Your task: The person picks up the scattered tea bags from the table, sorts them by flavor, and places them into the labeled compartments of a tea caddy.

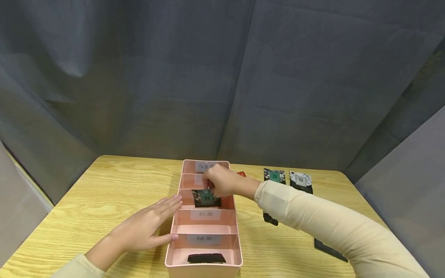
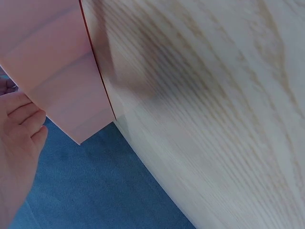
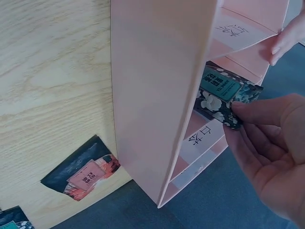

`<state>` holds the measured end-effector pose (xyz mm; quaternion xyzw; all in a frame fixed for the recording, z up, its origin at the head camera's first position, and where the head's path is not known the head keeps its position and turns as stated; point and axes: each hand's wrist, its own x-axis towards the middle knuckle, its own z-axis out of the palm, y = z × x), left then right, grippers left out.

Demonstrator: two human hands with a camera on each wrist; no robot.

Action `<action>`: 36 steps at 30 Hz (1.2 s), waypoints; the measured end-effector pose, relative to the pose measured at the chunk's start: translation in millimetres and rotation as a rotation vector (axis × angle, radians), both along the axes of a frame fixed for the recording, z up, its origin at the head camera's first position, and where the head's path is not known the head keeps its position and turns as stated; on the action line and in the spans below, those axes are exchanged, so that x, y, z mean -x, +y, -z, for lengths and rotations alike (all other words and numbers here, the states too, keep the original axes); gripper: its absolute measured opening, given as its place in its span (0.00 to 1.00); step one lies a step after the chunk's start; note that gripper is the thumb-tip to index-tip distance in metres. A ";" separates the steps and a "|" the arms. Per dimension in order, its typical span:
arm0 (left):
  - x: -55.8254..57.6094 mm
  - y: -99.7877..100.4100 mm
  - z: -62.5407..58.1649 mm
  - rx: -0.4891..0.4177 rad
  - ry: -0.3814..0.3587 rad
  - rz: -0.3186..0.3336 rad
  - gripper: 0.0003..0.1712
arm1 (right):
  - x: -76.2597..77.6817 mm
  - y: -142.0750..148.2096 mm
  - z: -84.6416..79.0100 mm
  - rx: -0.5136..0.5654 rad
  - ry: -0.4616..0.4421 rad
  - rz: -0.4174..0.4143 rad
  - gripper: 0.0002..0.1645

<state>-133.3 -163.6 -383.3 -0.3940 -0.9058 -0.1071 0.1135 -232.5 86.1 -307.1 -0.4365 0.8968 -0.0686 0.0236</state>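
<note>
A long pink divided box (image 1: 205,271) stands on the wooden table, its compartments running away from me. My right hand (image 1: 222,181) pinches the edge of a dark floral tea packet with a green label (image 1: 207,199) between thumb and fingers. That packet sits tilted in the middle compartment; the right wrist view shows the packet (image 3: 220,87) partly inside, below the rim. My left hand (image 1: 146,224) rests against the box's left side, fingers extended, fingertips and thumb at its rim. In the nearest compartment lies a dark packet (image 1: 206,258). Labels with handwritten characters mark the dividers.
Right of the box lie a floral packet with a green label (image 1: 274,176), a white-patterned packet (image 1: 301,180) and a red-patterned packet (image 3: 86,174). A flat black item (image 1: 330,250) is partly hidden by my right sleeve. A grey curtain (image 1: 222,77) hangs behind the table.
</note>
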 end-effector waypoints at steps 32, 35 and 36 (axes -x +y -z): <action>-1.2 -1.2 0.2 0.007 -0.001 -0.010 0.43 | -4.3 11.7 -9.8 0.010 -0.116 0.001 0.07; -1.2 -0.8 0.3 0.006 -0.003 -0.010 0.43 | -4.1 11.1 -8.8 0.011 -0.110 -0.002 0.07; -1.2 -0.8 0.3 0.005 -0.002 -0.010 0.43 | -3.9 10.9 -8.4 0.008 -0.103 -0.006 0.07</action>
